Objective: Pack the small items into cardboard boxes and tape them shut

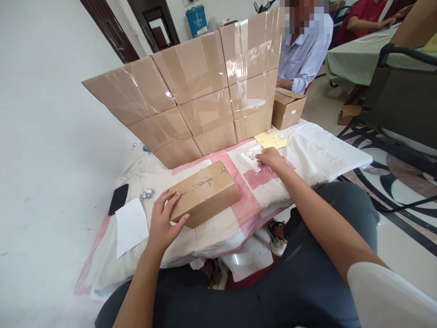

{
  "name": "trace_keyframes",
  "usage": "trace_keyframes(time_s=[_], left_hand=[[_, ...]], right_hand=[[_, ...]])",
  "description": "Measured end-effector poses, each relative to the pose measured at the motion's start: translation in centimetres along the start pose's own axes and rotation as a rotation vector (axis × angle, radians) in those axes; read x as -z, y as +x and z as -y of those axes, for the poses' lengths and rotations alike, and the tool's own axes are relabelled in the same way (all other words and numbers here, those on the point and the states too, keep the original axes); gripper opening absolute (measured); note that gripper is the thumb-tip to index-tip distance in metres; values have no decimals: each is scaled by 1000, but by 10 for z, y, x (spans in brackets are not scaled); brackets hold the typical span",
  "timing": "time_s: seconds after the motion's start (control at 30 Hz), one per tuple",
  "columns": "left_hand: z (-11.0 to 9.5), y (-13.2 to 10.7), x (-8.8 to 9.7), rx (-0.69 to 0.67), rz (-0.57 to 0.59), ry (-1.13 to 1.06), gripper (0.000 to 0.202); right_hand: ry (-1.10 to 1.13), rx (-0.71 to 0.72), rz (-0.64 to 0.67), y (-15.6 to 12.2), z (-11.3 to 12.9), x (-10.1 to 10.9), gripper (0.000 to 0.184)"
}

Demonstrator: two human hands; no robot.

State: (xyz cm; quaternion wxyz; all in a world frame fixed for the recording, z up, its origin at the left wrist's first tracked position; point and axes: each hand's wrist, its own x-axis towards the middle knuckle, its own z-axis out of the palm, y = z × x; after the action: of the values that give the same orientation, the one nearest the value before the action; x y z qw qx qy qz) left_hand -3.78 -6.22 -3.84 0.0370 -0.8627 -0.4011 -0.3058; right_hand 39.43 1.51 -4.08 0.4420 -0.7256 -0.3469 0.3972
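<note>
From where I stand, the biggest thing is the cloth-covered table [218,233], spread out under a sealed brown carton [208,200] on every side. Behind that carton rises a tall cardboard partition [203,98] shiny with clear tape. Past it, to the carton's far right, there's a person in a pale shirt [309,57]. The carton itself lies on its long side, its taped seam facing up. Well to its right and farther back stands a smaller box [283,116]. A white sheet [132,228] lies left of the carton, and a yellow sheet [264,139] dotted with silvery bits to its back right. The left hand [166,223] is spread open on the carton's left end, fingers on top and thumb on the near side. The right hand [269,159], right of the carton, has its fingers drawn together at a white tape dispenser [246,157]; I can't tell whether they grip anything. Left of the carton sit a dark slab [118,199] and, nearer it, crumpled foil [146,193].
</note>
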Motion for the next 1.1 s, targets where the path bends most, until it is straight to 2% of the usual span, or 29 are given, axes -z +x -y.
trace_keyframes(time_s=[0.17,0.47,0.57,0.8,1.1], left_hand=[[0,1,-1,-3,-10,-5,59],[0,-1,-1,27,-2,-18,57],[-1,0,0,39,2,-21,56],[-4,2,2,30,0,-16,56],[-5,3,3,42,9,-9,57]], right_hand=[[-46,-15,55,-4,8,5,45],[-172,-42,61,4,11,13,27],[-111,-62,69,4,7,11,26],[129,-31,7,-2,-13,4,44],[285,-55,40,-5,-23,8,28]])
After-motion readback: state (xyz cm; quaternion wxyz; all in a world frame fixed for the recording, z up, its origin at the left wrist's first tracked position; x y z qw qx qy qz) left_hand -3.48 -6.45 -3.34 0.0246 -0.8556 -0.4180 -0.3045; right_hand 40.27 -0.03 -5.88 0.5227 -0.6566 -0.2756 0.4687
